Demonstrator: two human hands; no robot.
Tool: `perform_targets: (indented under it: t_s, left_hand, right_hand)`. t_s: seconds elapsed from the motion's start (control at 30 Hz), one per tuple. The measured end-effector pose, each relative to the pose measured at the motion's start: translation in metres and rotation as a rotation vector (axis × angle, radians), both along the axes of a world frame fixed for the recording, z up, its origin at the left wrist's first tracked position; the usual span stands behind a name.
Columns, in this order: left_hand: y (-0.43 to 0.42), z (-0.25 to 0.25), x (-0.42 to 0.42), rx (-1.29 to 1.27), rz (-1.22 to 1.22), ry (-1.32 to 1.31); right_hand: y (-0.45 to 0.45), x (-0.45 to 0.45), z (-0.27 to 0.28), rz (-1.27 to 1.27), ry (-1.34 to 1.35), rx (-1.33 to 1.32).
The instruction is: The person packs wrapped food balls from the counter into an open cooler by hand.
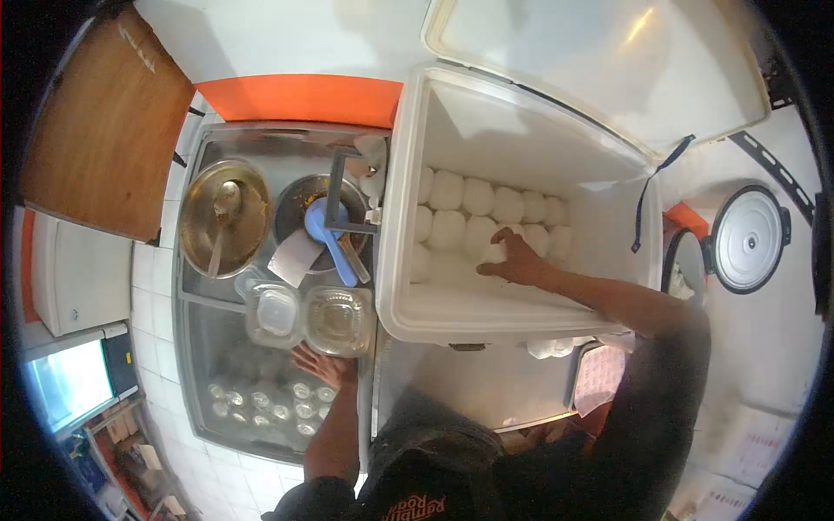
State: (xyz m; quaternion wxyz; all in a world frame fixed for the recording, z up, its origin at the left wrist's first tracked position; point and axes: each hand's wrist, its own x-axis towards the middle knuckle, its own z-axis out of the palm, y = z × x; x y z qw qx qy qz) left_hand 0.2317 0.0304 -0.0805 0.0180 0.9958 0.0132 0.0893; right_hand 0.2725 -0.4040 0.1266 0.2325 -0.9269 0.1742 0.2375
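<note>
Head view: the right hand [519, 262] curls its fingers at a white bundle [493, 253] among rows of others inside the open box [512, 323]; whether it grips one, I cannot tell. The left hand [327, 366] is open, fingers spread, at the clear container [337, 322].

We see a large white smooth plastic cooler box [401, 286] with a faint sheen, a round dull-silver metal bowl [198, 247], a glossy blue plastic scoop [328, 227], shiny clear plastic containers [337, 323], and a brown wooden panel [104, 130] with a smooth, scuffed surface.
</note>
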Motion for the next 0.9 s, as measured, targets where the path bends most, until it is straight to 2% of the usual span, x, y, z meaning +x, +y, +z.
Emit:
perform_targets:
  t_s: [0.03, 0.13, 0.2, 0.23, 0.3, 0.33, 0.4, 0.43, 0.47, 0.53, 0.63, 0.67, 0.7, 0.73, 0.77, 0.8, 0.83, 0.87, 0.9]
  left_hand:
    - [0.0, 0.004, -0.001, -0.052, 0.02, 0.064]
    - [0.002, 0.0, 0.002, -0.11, 0.037, 0.137]
    - [0.003, -0.003, -0.003, -0.119, 0.024, 0.15]
    - [0.003, -0.005, -0.002, -0.108, 0.023, 0.139]
    - [0.007, -0.011, -0.002, -0.089, 0.017, 0.125]
    - [0.008, -0.018, -0.003, -0.071, 0.017, 0.112]
    - [0.008, -0.015, -0.009, -0.05, 0.012, 0.109]
    - [0.002, -0.002, -0.004, -0.054, 0.045, 0.151]
    - [-0.004, 0.005, 0.001, -0.059, 0.08, 0.19]
    - [0.0, 0.002, -0.001, -0.073, 0.044, 0.14]
    - [0.001, -0.005, 0.002, -0.06, 0.018, 0.135]
    - [0.003, -0.007, -0.001, -0.037, 0.042, 0.191]
    - [0.007, -0.015, -0.001, -0.031, 0.028, 0.203]
    - [0.011, -0.024, -0.002, -0.077, -0.04, 0.017]
    - [0.013, -0.031, -0.004, -0.133, -0.109, -0.164]
    - [0.015, -0.032, -0.007, -0.142, -0.122, -0.138]
    - [0.014, -0.035, -0.006, -0.165, -0.068, -0.094]
    - [0.013, -0.034, -0.005, -0.182, -0.017, -0.049]
    - [0.01, -0.027, -0.005, -0.313, -0.001, -0.043]
  right_hand:
    - [0.007, -0.002, -0.001, -0.001, 0.003, 0.009]
    - [0.018, 0.0, 0.001, -0.125, 0.25, 0.082]
    - [0.005, -0.002, -0.006, -0.413, 0.291, 0.269]
    - [0.002, -0.006, -0.01, -0.417, 0.29, 0.269]
    - [-0.005, -0.016, -0.027, -0.619, 0.346, 0.43]
    - [-0.014, -0.016, -0.036, -0.618, 0.342, 0.435]
    - [-0.035, -0.024, -0.065, 0.859, -0.008, -0.071]
    - [-0.034, -0.027, -0.085, 0.855, -0.01, -0.074]
    - [-0.028, -0.025, -0.107, 0.524, -0.005, 0.266]
    - [-0.002, -0.014, -0.12, 0.172, 0.0, 0.602]
    - [0.02, 0.015, -0.102, 0.082, 0.12, 0.627]
    - [0.014, 0.016, -0.086, 0.562, -0.033, 0.29]
    - [0.001, 0.019, -0.071, 0.762, -0.078, 0.221]
    - [-0.014, 0.02, -0.057, 0.953, -0.145, 0.154]
    - [-0.03, 0.021, -0.04, 0.872, -0.11, 0.375]
    - [-0.026, 0.019, 0.001, 0.417, 0.038, 0.425]
    - [-0.019, 0.022, 0.054, 0.111, 0.064, 0.487]
    - [-0.012, 0.025, 0.108, -0.212, 0.036, 0.557]
    - [-0.003, 0.017, 0.152, -0.396, -0.109, 0.664]
